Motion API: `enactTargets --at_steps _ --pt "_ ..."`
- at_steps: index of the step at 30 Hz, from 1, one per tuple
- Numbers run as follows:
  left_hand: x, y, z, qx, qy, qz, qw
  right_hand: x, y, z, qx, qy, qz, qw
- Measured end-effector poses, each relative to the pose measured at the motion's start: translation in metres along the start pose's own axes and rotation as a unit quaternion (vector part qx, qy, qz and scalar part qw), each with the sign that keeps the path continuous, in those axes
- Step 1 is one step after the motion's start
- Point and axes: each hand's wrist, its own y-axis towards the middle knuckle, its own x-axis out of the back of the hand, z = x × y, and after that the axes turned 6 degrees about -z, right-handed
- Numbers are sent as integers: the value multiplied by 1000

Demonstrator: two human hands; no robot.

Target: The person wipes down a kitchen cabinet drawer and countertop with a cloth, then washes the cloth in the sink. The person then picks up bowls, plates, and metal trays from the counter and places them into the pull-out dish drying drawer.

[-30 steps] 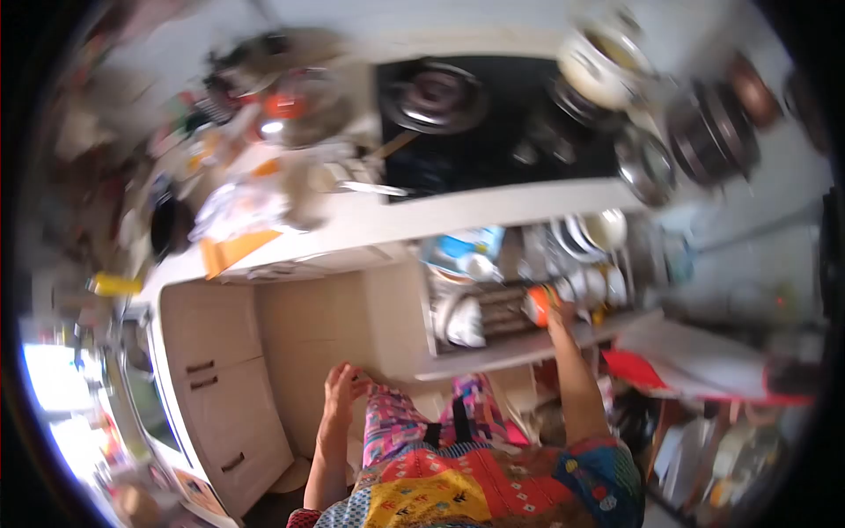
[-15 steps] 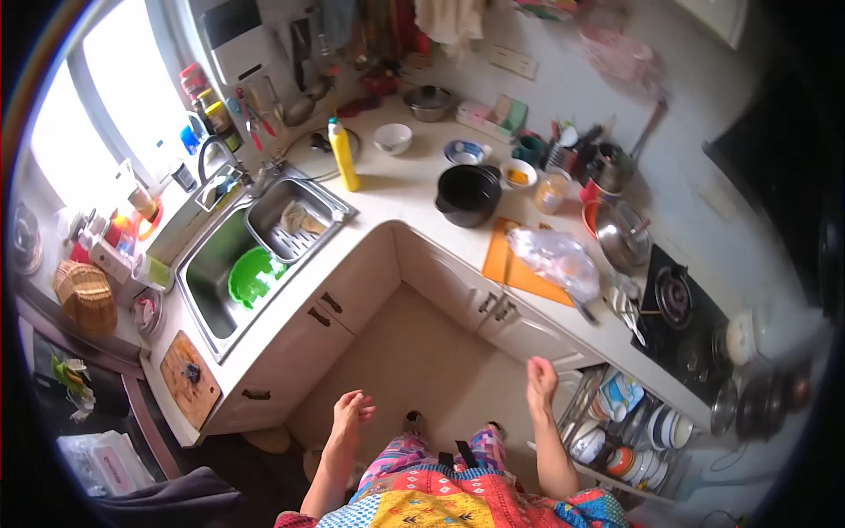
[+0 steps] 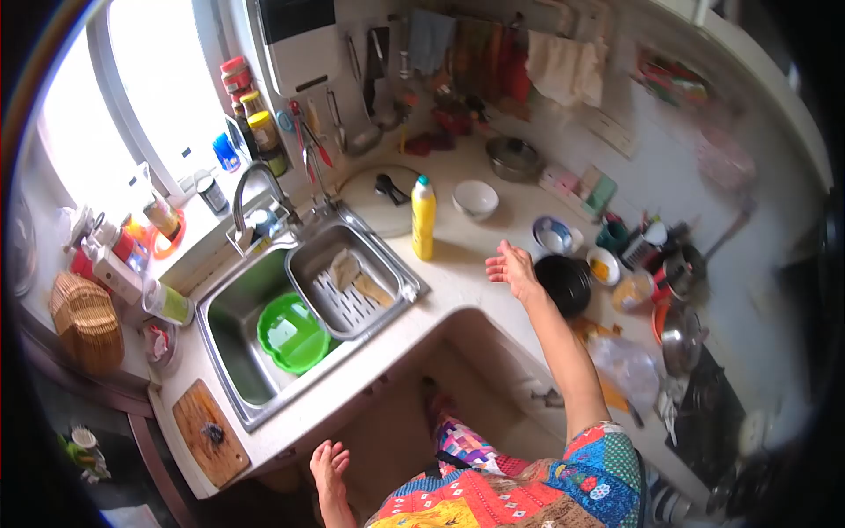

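Note:
My right hand (image 3: 513, 267) is stretched over the counter, fingers apart and holding nothing, just left of the black pot (image 3: 563, 285) and to the right of the yellow bottle (image 3: 423, 220). Low in the view, in front of the counter edge, my left hand (image 3: 330, 465) hangs with its fingers apart, empty. A white bowl (image 3: 475, 201) stands behind the bottle. In the double sink (image 3: 231, 387), a green basin (image 3: 293, 333) sits in the left bowl, and a beige cloth (image 3: 359, 278) lies in the slotted tray on the right.
A wooden board (image 3: 209, 433) lies at the counter's left end. To the right are a plastic bag (image 3: 627, 370), a metal pan (image 3: 682, 341) and the dark stove (image 3: 709, 422). Spice jars (image 3: 261, 132) line the window side. An open dish drawer shows at lower right.
The view has moved closer to the sink and counter. My right hand has risen from beside my body out over the counter, and its fingers have opened. My left hand's fingers have spread.

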Motion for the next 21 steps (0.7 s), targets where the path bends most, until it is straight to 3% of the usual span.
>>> enactTargets --at_steps 5,9,11,15,18,21 --pt "-36 27 -39 17 -25 -79 996 -28 150 -12 -118 71 -105 985" --pt "-97 36 -77 9 -9 -15 1000 -25 234 -44 -122 76 -88 986" --pt "-130 46 -88 4 -1 26 1000 -21 254 -52 -122 14 -87 989" --pt "-207 52 -113 14 64 150 987 -23 220 -31 -72 -62 -196 976" --pt "-261 49 -125 53 100 292 950 -16 136 24 -60 -237 -120 962" --pt "-319 32 -133 106 116 386 909 -1 80 33 -91 -265 -33 959"
